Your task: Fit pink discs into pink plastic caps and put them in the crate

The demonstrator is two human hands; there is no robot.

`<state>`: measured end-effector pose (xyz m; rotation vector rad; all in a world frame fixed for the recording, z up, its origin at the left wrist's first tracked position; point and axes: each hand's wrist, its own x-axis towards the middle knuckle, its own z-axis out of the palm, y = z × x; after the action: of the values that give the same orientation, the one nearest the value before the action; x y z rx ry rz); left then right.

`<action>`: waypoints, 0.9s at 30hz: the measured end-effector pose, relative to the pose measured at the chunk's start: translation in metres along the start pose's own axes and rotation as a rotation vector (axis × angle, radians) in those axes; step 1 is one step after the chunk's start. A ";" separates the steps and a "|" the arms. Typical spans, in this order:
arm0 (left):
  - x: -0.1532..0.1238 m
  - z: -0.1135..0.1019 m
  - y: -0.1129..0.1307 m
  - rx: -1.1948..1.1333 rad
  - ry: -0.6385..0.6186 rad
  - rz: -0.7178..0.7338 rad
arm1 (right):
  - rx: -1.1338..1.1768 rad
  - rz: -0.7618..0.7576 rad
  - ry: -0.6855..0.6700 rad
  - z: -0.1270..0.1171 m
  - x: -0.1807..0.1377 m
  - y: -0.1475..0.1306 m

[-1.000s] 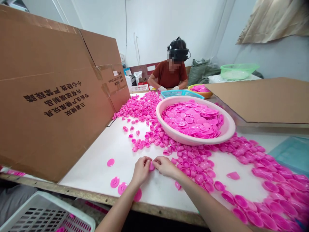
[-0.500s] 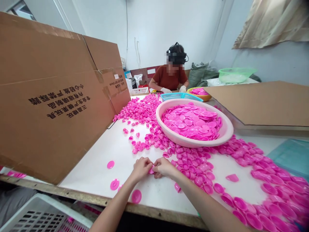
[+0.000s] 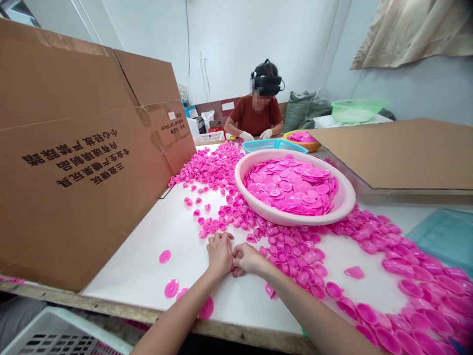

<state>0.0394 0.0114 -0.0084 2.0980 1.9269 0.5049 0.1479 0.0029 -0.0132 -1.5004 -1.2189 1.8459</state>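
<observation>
Over the white table (image 3: 133, 266), my left hand (image 3: 220, 252) has its back turned up and its fingers bent to the right. What those fingers hold is hidden. My right hand (image 3: 247, 259) is close beside it, thumb and fingers closed on a small pink plastic saucer (image 3: 233, 267); only a sliver of the saucer shows between the hands. Loose pink saucers (image 3: 171, 288) lie left of my forearm. Many tiny pink cups (image 3: 288, 254) are heaped right of my hands and beyond them.
A pink basin (image 3: 239, 182) full of saucers stands ahead on the right. A large cardboard box (image 3: 92, 207) walls off the left. Across the table a person (image 3: 254, 116) in white gloves works behind a blue basket (image 3: 273, 145). A white crate (image 3: 59, 325) stands below the table edge.
My left hand has turned and moved slightly forward, now covering most of the saucer that showed between both hands. My right hand stays nearly in place. The view has shifted slightly.
</observation>
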 end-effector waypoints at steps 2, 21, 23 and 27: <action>0.001 -0.002 0.000 0.006 -0.006 -0.001 | 0.004 0.025 -0.013 0.000 0.000 -0.002; -0.161 -0.152 -0.222 0.469 0.443 -0.643 | -0.768 -0.491 0.682 -0.031 -0.024 -0.012; -0.191 -0.146 -0.255 0.453 0.345 -0.787 | -0.872 -0.432 0.651 -0.034 -0.017 -0.008; -0.189 -0.120 -0.253 0.398 0.272 -0.792 | -0.940 -0.432 0.560 -0.030 -0.005 -0.002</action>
<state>-0.2529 -0.1587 -0.0183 1.2721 2.9672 0.2430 0.1775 0.0099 -0.0095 -1.7959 -1.9983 0.4761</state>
